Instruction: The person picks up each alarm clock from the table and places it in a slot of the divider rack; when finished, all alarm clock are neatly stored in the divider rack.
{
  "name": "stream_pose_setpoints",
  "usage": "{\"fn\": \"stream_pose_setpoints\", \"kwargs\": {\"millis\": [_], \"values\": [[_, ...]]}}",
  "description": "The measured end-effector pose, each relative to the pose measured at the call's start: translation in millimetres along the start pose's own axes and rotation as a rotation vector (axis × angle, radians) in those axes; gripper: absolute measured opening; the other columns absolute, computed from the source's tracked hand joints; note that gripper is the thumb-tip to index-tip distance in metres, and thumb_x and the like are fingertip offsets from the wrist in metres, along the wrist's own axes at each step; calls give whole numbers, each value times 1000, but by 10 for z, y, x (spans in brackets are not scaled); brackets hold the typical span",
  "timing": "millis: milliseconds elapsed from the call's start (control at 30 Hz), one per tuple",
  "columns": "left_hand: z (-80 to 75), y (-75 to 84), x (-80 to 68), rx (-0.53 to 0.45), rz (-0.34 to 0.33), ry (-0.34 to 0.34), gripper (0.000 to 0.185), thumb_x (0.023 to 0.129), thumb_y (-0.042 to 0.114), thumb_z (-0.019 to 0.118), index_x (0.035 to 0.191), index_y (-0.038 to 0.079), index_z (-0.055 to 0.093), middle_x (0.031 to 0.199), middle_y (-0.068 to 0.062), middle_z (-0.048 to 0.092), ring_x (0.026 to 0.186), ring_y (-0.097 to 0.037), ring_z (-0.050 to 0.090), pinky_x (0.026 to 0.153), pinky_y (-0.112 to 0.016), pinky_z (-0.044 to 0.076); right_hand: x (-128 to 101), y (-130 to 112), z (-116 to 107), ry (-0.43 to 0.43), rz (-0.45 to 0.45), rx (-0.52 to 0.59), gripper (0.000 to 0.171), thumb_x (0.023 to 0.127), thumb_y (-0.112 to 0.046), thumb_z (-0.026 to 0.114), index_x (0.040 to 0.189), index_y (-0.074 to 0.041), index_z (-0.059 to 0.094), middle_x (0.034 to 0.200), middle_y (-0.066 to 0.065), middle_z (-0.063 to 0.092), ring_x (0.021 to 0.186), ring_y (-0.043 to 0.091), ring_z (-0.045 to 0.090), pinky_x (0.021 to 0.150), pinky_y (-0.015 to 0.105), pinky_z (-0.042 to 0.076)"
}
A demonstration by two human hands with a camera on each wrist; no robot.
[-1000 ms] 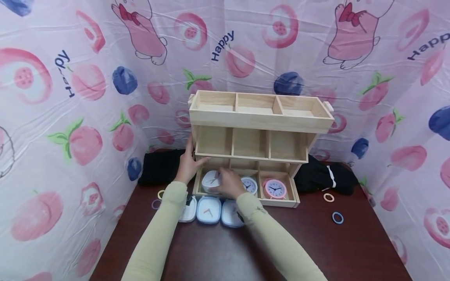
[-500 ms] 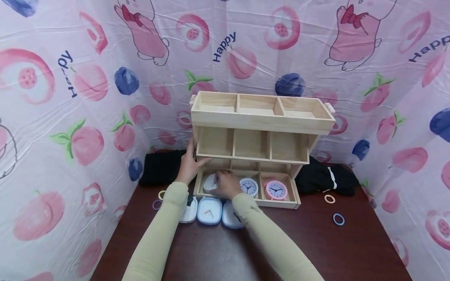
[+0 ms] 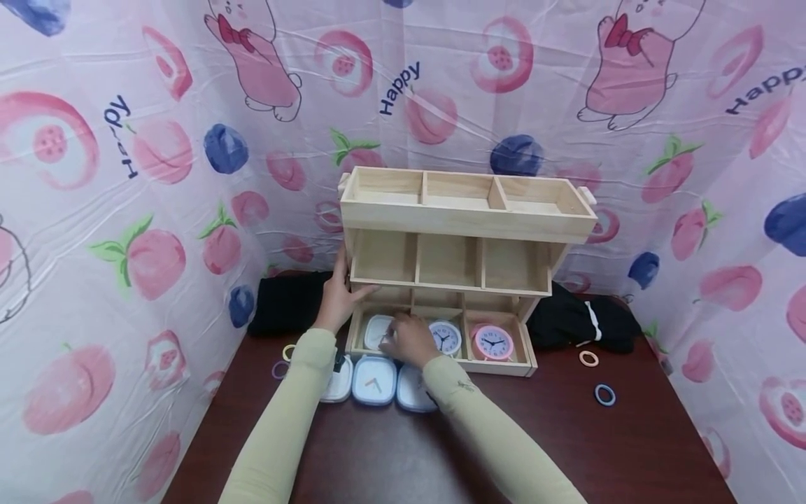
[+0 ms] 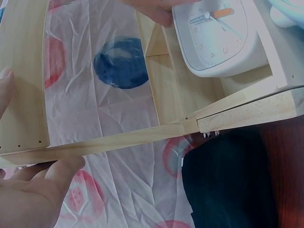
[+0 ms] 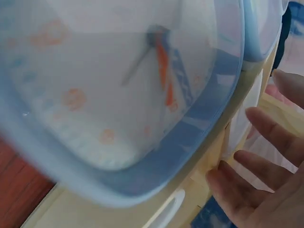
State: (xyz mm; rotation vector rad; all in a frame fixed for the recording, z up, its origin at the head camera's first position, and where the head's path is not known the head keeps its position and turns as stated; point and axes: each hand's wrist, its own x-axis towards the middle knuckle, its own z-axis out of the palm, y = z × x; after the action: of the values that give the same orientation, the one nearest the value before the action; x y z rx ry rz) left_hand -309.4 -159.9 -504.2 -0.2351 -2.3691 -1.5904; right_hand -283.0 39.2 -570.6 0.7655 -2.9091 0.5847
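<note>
The white rounded-square clock with orange hands (image 3: pixel 378 332) lies in the left compartment of the bottom tier of the pale wooden three-tier organiser (image 3: pixel 467 221). The right hand (image 3: pixel 411 339) rests at the clock's right edge; in the right wrist view its fingers (image 5: pixel 266 137) are spread and nearly straight, curled round nothing. One second ago this hand covered much of the clock and appeared to grip it; the clock now sits lower in the compartment, its face exposed. Judgement: the clock has been set down and the hand is releasing it.

The left hand (image 3: pixel 338 294) grips the organiser's left side at the middle tier, thumb (image 4: pixel 61 167) against the wooden rail, unchanged over the last second.

Outward from the grip:
- middle compartment: round white clock (image 3: pixel 446 337)
- right compartment: round pink clock (image 3: pixel 492 342)
- on the dark red-brown table (image 3: pixel 598 448), just in front of the organiser: three more rounded-square clocks with pale blue rims (image 3: pixel 374 381)
- at either side of the organiser: black cloth (image 3: pixel 286 301)
- near the table's right side: orange and blue hair rings (image 3: pixel 604 393)
</note>
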Motion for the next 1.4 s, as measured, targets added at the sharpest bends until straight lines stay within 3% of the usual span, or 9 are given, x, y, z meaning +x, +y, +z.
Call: {"fn": "stream_pose_setpoints", "kwargs": {"millis": [200, 433, 667, 800, 1000, 1100, 1300, 1400], "values": [[8, 0, -12, 7, -8, -1, 120, 89, 17, 90, 173, 38, 7, 172, -18, 37, 155, -36, 43, 126, -52, 43, -341, 29, -58, 71, -76, 21, 32, 89, -37, 87, 101, -9, 79, 119, 14, 72, 113, 33, 67, 102, 49, 57], [20, -7, -12, -1, -5, 2, 118, 89, 14, 88, 173, 36, 8, 172, -18, 37, 156, -36, 43, 125, -52, 43, -818, 64, -81, 93, -85, -18, 44, 86, -50, 87, 109, -13, 82, 106, 7, 67, 98, 25, 63, 84, 43, 60], [6, 6, -25, -7, -24, 7, 118, 90, 15, 88, 173, 35, 7, 172, -15, 38, 156, -36, 43, 126, -51, 43, -1102, 109, -90, 46, -140, -45, 71, 71, -64, 93, 123, -18, 77, 128, 13, 65, 117, 34, 60, 101, 50, 57], [-5, 9, -44, 6, -24, 6, 118, 91, 15, 88, 173, 35, 5, 172, -17, 37, 157, -37, 40, 127, -53, 41, -1178, 153, -25, 40, -149, -57, 83, 61, -61, 99, 129, -20, 75, 133, 10, 62, 124, 33, 56, 107, 50, 53], [32, -1, -47, -8, -15, 8, 119, 91, 13, 87, 174, 31, 4, 173, -16, 35, 158, -36, 40, 129, -51, 39, -1317, 238, 59, 80, -131, -60, 74, 61, -47, 102, 125, -20, 76, 131, 10, 63, 124, 33, 56, 107, 52, 51], [47, 4, -48, -7, -11, 14, 119, 90, 13, 87, 174, 32, 4, 173, -16, 35, 158, -36, 39, 129, -51, 38, -1422, 270, 65, 100, -106, -1, 72, 60, -43, 103, 122, -19, 75, 131, 13, 62, 122, 34, 58, 103, 54, 53], [47, 24, -41, 2, -18, 8, 119, 91, 14, 87, 173, 37, 4, 174, -15, 34, 159, -35, 38, 129, -51, 38, -1680, 315, -7, 54, -25, 120, 70, 70, -38, 100, 132, -19, 74, 150, 25, 57, 136, 45, 55, 112, 65, 50], [40, 37, -38, 3, -13, 6, 119, 91, 15, 86, 173, 38, 3, 175, -15, 33, 159, -35, 37, 129, -51, 38, -1796, 361, -78, 41, -13, 154, 69, 72, -35, 99, 134, -21, 74, 150, 26, 59, 138, 44, 55, 112, 66, 49]]}}
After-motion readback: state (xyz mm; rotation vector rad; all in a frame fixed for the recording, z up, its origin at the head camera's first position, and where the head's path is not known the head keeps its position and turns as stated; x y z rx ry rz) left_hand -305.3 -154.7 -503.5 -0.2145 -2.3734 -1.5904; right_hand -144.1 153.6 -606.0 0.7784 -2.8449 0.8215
